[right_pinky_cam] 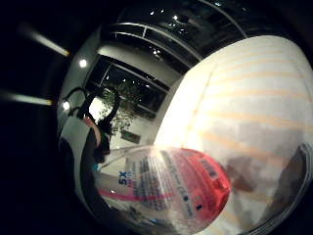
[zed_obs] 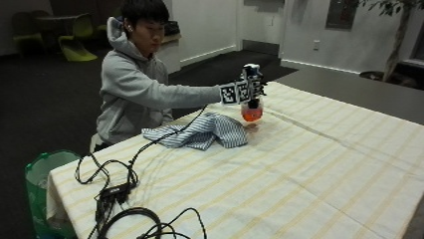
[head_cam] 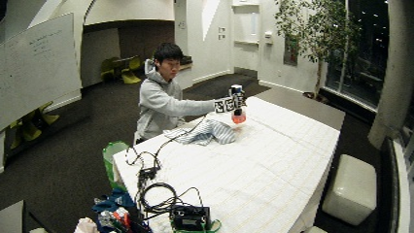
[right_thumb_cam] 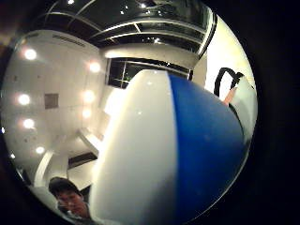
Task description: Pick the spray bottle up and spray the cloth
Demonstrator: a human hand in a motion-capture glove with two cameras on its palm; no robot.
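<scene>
My gloved right hand [zed_obs: 250,89] grips the spray bottle [zed_obs: 252,110] by its upper part and holds it upright just above the table [zed_obs: 318,164]. The bottle's clear lower body holds red-orange liquid and carries a printed label [right_pinky_cam: 161,186]. Its white and blue head [right_thumb_cam: 178,154] fills the thumb side palm view. A blue-and-white striped cloth [zed_obs: 199,132] lies crumpled on the tablecloth, close beside the bottle on the person's side. The wide outside view shows the bottle [head_cam: 238,115] and cloth [head_cam: 204,132] the same way.
A yellow-striped tablecloth covers the table. Black cables [zed_obs: 116,191] trail from the hand across the near corner. A green bin [zed_obs: 46,174] stands at the table's end. More gear and a bag [head_cam: 187,218] sit at the near edge.
</scene>
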